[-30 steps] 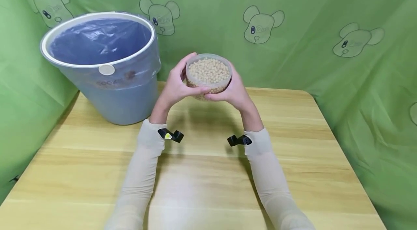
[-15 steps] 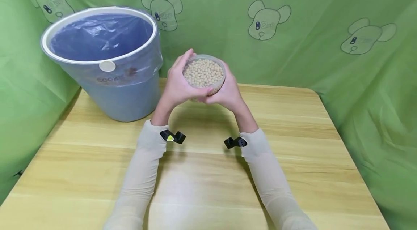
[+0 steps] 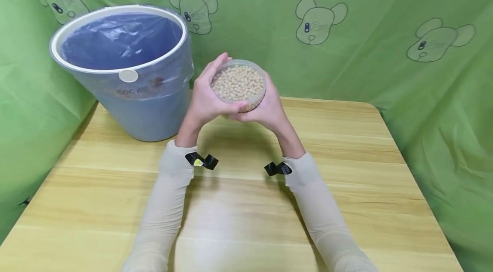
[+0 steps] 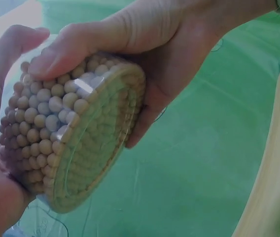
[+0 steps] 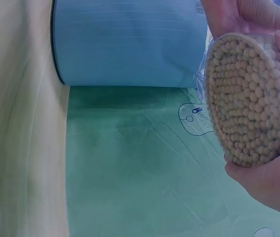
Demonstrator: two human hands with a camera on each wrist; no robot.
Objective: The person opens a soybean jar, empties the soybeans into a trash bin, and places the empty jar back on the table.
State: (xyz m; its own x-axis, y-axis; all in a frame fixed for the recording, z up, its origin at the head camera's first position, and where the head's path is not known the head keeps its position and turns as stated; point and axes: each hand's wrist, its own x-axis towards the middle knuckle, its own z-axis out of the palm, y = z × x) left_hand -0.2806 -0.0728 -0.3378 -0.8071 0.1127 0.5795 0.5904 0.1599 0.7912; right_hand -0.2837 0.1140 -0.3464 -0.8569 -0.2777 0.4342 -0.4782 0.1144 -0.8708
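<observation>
Green cartoon-printed fabric (image 3: 358, 75) walls a wood-grain table (image 3: 239, 212). Left hand (image 3: 205, 97) and right hand (image 3: 268, 103) wrap round a clear plastic tub (image 4: 98, 138), held above it at twelve o'clock; it looks open-topped, so a sharper tilt or one loosened hold could spill its soybean-like pellets (image 3: 239, 84). At the tub's ten o'clock stands a bag-lined blue bin (image 3: 150, 113).

Green cloth (image 3: 254, 19) with animal heads (image 3: 317, 17) hangs behind and beside a wood-grain table (image 3: 385, 199).
</observation>
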